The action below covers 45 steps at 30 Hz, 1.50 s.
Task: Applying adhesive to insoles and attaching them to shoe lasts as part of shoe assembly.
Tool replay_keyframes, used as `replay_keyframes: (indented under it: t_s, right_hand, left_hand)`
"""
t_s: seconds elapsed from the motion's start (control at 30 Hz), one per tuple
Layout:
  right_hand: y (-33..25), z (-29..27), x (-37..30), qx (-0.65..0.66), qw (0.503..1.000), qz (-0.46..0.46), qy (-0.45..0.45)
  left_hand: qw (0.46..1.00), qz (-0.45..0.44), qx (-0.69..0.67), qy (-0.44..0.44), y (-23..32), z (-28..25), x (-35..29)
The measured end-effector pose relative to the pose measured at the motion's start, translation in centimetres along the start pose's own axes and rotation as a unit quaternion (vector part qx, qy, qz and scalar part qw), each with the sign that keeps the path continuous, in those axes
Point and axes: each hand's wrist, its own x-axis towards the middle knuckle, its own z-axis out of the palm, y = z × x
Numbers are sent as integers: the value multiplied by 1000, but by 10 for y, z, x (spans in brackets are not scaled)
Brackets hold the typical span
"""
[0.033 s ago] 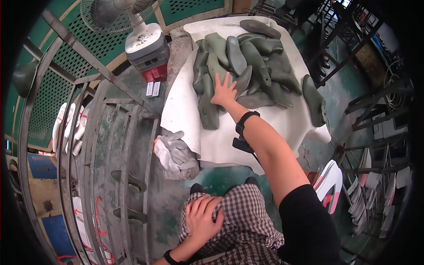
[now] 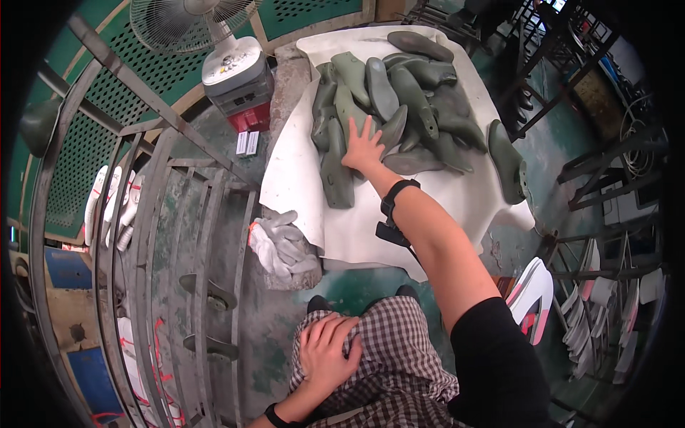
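My right hand [image 2: 364, 148] reaches out over a pile of dark green shoe lasts, fingers spread and grasping nothing. Beneath its fingertips lies a pale green shoe last [image 2: 345, 118]; whether they touch it I cannot tell. Just left of the hand is another shoe last [image 2: 337, 171], and a grey-soled one [image 2: 383, 93] rests beyond. The heap spreads over a white sheet [image 2: 371, 239], with a single last [image 2: 506, 162] at its right edge. My left hand [image 2: 330, 354] lies on my checked trousers at the knee, holding nothing, its fingers stretched out.
Several grey-white gloves [image 2: 275, 246] lie at the sheet's near left corner. A metal rack [image 2: 203, 285] stands along the left, with lasts on its bars. A fan [image 2: 232, 60] is at the far left. Racks with white sole-shaped pieces [image 2: 531, 292] are on the right.
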Motion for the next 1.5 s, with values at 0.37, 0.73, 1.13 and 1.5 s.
replay_keyframes:
  t_s: [0.37,0.73,1.13,1.5]
  right_hand:
    - [38,-25,0,392,919,35,23]
    - [123,-124,-332,800,530,-76,-270]
    - [268,-95,-504,370,889,33,267]
    - [411,-57,-403,126,887,385,222]
  left_hand:
    - [1000,4,-19,0,-2,1,7]
    - [848,-118,-513,70,-8,4,29]
    - [719,-164,-648,-190,18,37,-50]
    - [735,-148,-637,-179,30,33,-56]
